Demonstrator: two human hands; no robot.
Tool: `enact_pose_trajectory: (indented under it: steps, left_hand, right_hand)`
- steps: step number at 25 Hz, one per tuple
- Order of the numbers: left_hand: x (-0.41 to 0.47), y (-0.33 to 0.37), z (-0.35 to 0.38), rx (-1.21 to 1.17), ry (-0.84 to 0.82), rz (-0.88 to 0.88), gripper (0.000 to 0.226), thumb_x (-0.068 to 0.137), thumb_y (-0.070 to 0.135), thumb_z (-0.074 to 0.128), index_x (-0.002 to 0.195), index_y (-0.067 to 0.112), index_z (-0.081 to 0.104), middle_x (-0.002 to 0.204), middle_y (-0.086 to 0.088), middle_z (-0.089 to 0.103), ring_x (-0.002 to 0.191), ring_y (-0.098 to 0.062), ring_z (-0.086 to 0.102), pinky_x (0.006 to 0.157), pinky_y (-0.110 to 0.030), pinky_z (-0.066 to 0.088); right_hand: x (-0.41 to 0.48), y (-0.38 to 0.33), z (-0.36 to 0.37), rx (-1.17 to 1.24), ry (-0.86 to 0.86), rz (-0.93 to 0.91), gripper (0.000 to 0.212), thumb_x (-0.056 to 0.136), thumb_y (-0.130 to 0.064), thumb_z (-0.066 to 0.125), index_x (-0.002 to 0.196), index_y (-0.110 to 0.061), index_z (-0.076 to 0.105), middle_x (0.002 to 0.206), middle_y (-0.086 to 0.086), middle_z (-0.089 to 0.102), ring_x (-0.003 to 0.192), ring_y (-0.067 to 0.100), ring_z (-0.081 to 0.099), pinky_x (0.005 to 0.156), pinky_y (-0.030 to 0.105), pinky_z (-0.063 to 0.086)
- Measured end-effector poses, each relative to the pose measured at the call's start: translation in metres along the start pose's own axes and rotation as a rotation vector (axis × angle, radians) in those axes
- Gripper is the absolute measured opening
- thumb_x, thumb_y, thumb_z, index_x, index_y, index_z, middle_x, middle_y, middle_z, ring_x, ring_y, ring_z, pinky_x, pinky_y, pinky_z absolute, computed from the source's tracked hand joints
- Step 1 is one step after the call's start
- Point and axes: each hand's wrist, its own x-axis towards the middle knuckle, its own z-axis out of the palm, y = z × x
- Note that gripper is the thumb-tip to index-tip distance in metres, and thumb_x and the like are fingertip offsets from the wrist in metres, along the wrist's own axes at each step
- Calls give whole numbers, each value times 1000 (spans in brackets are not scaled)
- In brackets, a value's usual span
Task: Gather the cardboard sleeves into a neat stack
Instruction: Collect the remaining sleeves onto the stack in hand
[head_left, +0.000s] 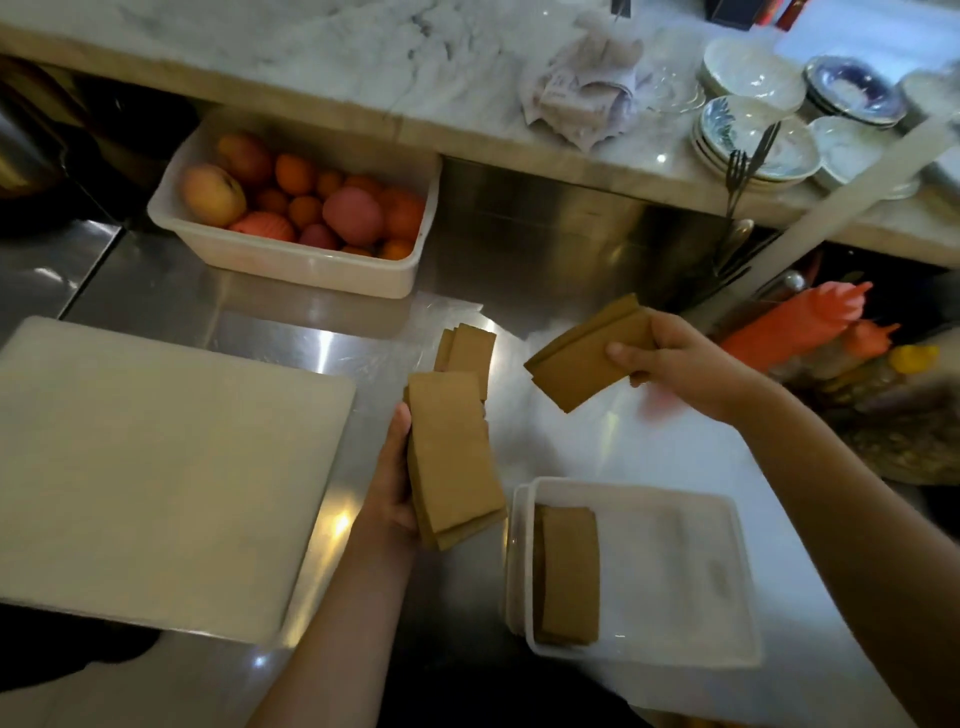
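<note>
Above steel counter (291, 332): sleeve stack (452, 457) was gripped by left hand (389, 488), fingers curled round it; smaller sleeve bundle (582, 358) pinched by right hand (685, 364). Further sleeves (569, 571) were contained in white tray (740, 571).

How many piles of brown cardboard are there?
4: one pile in the left hand, one in the right hand, one on the counter, one in the tub.

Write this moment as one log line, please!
left hand: holds sleeve stack | right hand: holds second bunch | loose sleeves: on counter | tray sleeves: inside tray
</note>
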Motion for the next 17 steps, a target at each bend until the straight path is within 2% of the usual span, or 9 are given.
enact_pose_trajectory:
  steps: [3, 5, 7, 9, 11, 15, 17]
  left_hand:
    - [-9, 1, 6, -72, -245, -95, 111, 52, 68, 82, 140, 15, 40, 114, -9, 67, 98, -24, 68, 82, -44, 57]
    - [-8, -2, 7, -38, -334, -54, 87, 60, 65, 79, 132, 21, 56, 116, -8, 68, 99, -24, 69, 81, -43, 57]
    - [-11, -6, 14, -8, -333, 4, 74, 57, 67, 79, 120, 29, 69, 123, -9, 68, 107, -31, 67, 84, -48, 56]
    - [-13, -10, 23, -5, -327, -60, 92, 47, 66, 84, 128, 29, 62, 134, -15, 61, 116, -42, 61, 87, -57, 54]
    - [-17, -14, 34, 59, -282, -129, 114, 36, 66, 88, 137, 26, 51, 133, -19, 61, 113, -45, 61, 82, -58, 55]
    - [-24, -18, 52, 99, -287, -99, 111, 20, 59, 92, 119, 22, 57, 102, -14, 76, 88, -37, 73, 64, -48, 61]
    - [-27, -21, 61, 129, -280, -102, 109, 18, 57, 93, 115, 21, 59, 98, -14, 77, 85, -36, 74, 62, -47, 61]
  right_hand:
    - [-44, -41, -8, -77, -63, -114, 37, 91, -23, 63, 125, -19, 48, 115, 5, 57, 104, 21, 60, 82, 32, 55]
    - [-63, -60, -2, -136, -177, -133, 38, 89, -24, 64, 123, -21, 47, 113, 4, 56, 101, 20, 61, 80, 32, 56]
    - [-71, -68, 11, -246, -289, -122, 38, 89, -26, 65, 122, -23, 46, 113, 1, 57, 99, 18, 62, 79, 32, 58]
    - [-72, -68, 27, -370, -331, -123, 43, 90, -30, 66, 126, -27, 44, 115, -5, 56, 98, 18, 62, 77, 30, 58]
    - [-70, -63, 38, -437, -301, -131, 49, 90, -32, 66, 133, -28, 41, 119, -8, 53, 101, 17, 60, 78, 28, 57]
    - [-72, -52, 48, -555, -130, -150, 60, 89, -35, 68, 141, -23, 42, 135, -2, 51, 117, 19, 56, 93, 31, 51]
    - [-77, -45, 51, -518, -45, -149, 63, 87, -35, 70, 142, -23, 43, 137, 0, 52, 118, 20, 56, 95, 31, 48]
